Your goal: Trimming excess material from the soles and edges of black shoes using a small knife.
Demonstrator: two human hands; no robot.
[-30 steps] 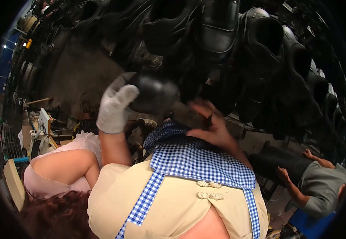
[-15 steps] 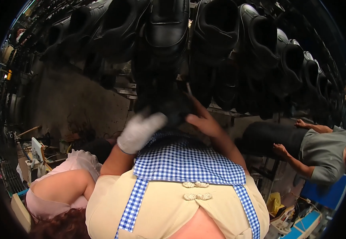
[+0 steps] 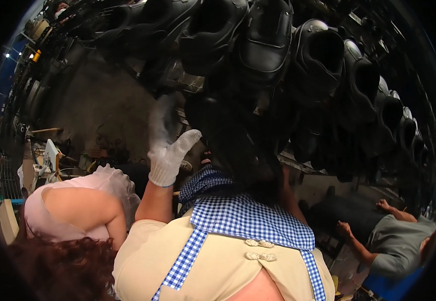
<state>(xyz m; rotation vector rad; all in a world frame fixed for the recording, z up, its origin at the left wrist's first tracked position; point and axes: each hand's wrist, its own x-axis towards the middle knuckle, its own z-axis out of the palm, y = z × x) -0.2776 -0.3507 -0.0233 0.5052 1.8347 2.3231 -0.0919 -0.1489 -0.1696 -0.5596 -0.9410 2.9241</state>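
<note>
My left hand wears a white knitted glove and is open, its thumb spread from the blurred fingers. Just right of it a long black shoe slants across in front of my blue checked apron, dark and partly smeared. At the shoe's lower right end is my right hand, bare and mostly hidden behind it; it appears to grip the shoe, though its fingers do not show. Above both hands stands a row of black shoes, one toe-down and another showing its opening.
A metal rack runs under the shoes. At the left a person in a pink top bends close by. Another person in a grey shirt is at the right. Tools and a white board clutter the left side.
My left hand has come away from the dark shoe and opened upward. The right hand and shoe have moved right and nearer my apron. The whole view has shifted, with the rack now farther right.
</note>
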